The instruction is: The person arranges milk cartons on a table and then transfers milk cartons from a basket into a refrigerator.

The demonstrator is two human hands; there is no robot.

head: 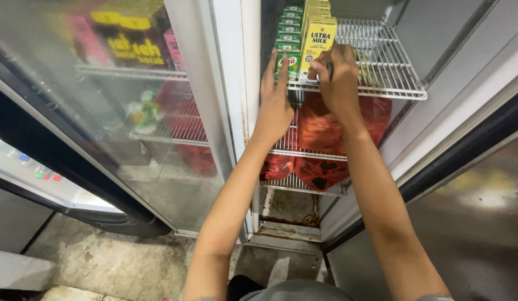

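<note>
I reach into an open fridge. My left hand [274,100] is flat with fingers apart, its fingertips against the front green drink carton [289,60] in a row on the white wire shelf [392,72]. My right hand [339,75] is closed around a small dark item at the shelf's front, right beside the front yellow milk carton [317,44]; what it holds is mostly hidden by the fingers. Behind each front carton stand several more of the same colour.
Red plastic bags [320,131] lie on the lower wire shelves. The glass fridge door [119,111] stands open at left, showing reflections. The fridge's grey side wall [437,50] is at right. A stained concrete floor [114,262] lies below.
</note>
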